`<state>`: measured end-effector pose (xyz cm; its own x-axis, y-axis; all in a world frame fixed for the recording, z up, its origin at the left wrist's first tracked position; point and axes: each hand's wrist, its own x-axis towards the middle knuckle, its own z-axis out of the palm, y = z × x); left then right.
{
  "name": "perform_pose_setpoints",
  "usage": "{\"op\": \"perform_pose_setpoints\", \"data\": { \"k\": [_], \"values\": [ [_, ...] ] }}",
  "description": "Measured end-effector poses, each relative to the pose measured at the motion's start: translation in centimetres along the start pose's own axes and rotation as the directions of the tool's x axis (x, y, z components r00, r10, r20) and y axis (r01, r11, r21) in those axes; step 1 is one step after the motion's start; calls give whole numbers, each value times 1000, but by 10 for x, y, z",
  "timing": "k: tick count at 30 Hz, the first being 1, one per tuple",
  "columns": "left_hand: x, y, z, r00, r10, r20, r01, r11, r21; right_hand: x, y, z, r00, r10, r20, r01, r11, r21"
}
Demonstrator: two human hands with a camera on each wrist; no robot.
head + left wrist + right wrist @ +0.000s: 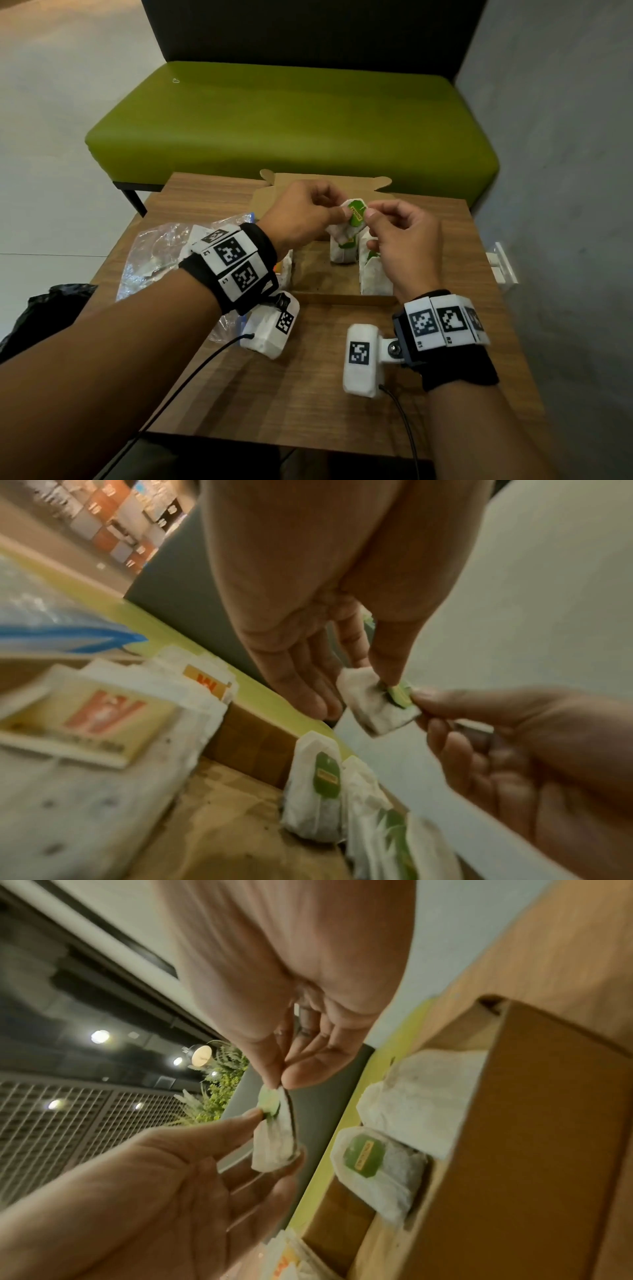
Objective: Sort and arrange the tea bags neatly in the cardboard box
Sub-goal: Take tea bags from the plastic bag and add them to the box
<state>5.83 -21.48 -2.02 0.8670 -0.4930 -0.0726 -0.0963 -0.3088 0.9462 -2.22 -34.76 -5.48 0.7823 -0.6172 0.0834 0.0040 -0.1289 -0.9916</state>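
Note:
Both hands hold one white tea bag [346, 228] with a green tag [356, 214] just above the open cardboard box [342, 298]. My left hand [337, 214] pinches the bag's upper part between thumb and fingers [390, 673]. My right hand [371, 216] pinches it by the green tag's edge, as the right wrist view shows [279, 1081]. Inside the box, green-tagged tea bags [342, 255] stand near the middle and along the right wall [375, 275]. Orange-tagged tea bags [103, 718] lie at the box's left side.
The box sits on a small wooden table [308, 394]. A crumpled clear plastic bag [154, 260] lies on the table to the left of the box. A green bench [291, 126] stands beyond the table, and a grey wall [565, 171] rises at the right.

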Motion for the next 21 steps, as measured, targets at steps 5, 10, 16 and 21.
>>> {"op": "perform_pose_setpoints", "data": {
  "k": [5,10,16,21],
  "values": [
    [1,-5,-1,992,122,-20,-113,962,248,-2,0,3,994,-108,34,111,988,-110],
    [8,-9,-6,993,114,-41,-86,901,426,-2,3,2,997,-77,10,77,990,-121],
    [10,-17,-21,996,77,-34,-26,661,750,-3,5,0,997,-37,62,49,979,-199],
    [8,-14,-9,991,-66,113,-81,371,925,-6,8,5,989,20,149,26,954,-300]
  ]
}}
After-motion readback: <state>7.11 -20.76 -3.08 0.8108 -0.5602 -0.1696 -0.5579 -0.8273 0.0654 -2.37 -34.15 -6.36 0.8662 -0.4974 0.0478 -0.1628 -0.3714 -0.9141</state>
